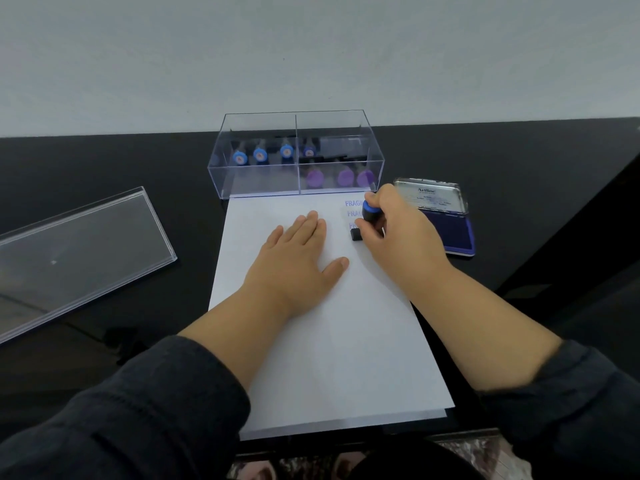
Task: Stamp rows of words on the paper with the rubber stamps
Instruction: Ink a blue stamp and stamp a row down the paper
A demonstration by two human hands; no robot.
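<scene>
A white sheet of paper (332, 341) lies on the black table in front of me. My left hand (298, 258) rests flat on it with straight fingers, near its upper middle. My right hand (398, 233) grips a rubber stamp (369, 218) with a blue knob and black base, set down at the paper's upper right. Blue stamped words (353, 203) reading "FRAGI..." show in rows just above and left of the stamp, partly hidden by my hand. An open blue ink pad (457, 233) lies right of the paper.
A clear plastic box (294, 154) behind the paper holds several blue-topped and purple-topped stamps in compartments. Its clear lid (79, 251) lies on the table at the left. A pale wall stands behind the table's far edge.
</scene>
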